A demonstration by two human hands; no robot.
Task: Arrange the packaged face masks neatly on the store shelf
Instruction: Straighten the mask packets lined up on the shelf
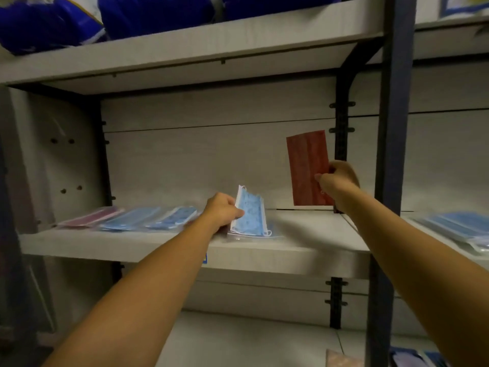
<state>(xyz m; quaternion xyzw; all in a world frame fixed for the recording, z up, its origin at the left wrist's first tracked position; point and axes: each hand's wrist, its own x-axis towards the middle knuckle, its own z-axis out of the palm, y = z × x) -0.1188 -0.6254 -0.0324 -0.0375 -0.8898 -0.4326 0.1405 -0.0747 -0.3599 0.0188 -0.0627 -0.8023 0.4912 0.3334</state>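
Both forearms reach in: my left hand (223, 211) pinches a pale blue packaged mask (250, 214) upright on the grey shelf board (169, 246); at two o'clock my right hand (337, 180) pinches a red packaged mask (308, 168) aloft. Slick wrapping could slip, toppling the flat row at nine o'clock.

Shop, metal-framed display shelf (185, 247), rows of packaged masks (148, 218)
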